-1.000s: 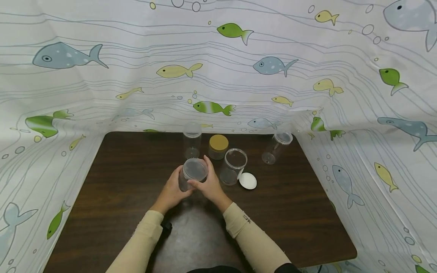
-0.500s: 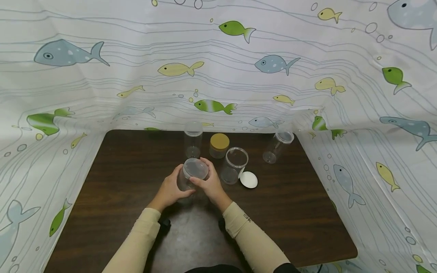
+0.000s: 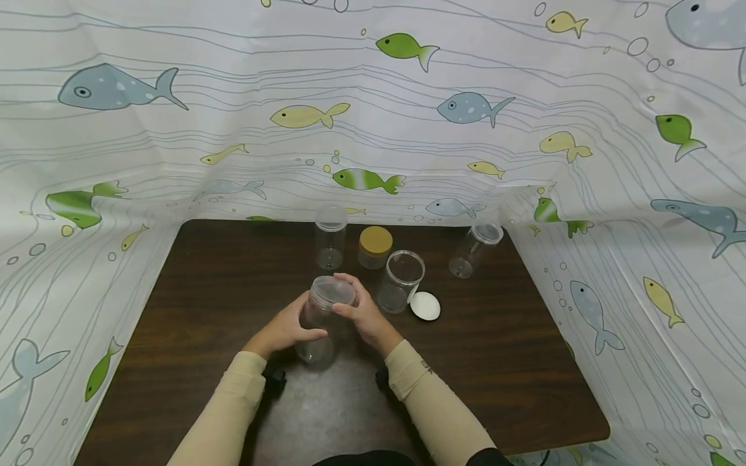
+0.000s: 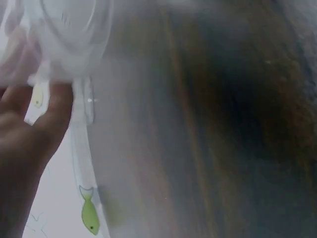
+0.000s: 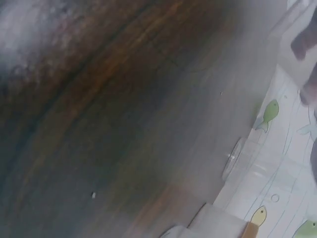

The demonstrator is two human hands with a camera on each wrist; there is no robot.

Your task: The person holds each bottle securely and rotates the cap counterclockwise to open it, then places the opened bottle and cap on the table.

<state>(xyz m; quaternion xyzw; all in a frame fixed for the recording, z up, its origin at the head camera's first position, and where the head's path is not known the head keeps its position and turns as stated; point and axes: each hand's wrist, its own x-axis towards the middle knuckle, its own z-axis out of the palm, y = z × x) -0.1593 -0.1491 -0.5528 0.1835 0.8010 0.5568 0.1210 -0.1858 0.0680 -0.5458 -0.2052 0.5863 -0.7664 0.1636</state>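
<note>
Between both hands is a clear jar [image 3: 315, 349] with a translucent lid [image 3: 333, 291]. It leans, its base toward the person. My left hand [image 3: 284, 331] grips the jar's side, thumb across the near face; in the left wrist view the same jar [image 4: 74, 34] is blurred at the top left. At the lid's right edge, my right hand [image 3: 368, 318] holds the rim, with the thumb on the near side and the fingers round the back. Only some dark fingertips of the right hand [image 5: 304, 42] show in the right wrist view.
Behind stand a tall lidded clear jar [image 3: 330, 249] and a short jar with a yellow lid [image 3: 375, 241]. An uncovered clear jar [image 3: 401, 281] is to the right, beside a white disc [image 3: 425, 306]. Another lidded jar [image 3: 473, 252] stands at the table's [image 3: 495, 362] back right.
The held jar has tilted, and its lower body now shows below the hands. My left hand has shifted left and toward the person. The standing jars have stayed put.
</note>
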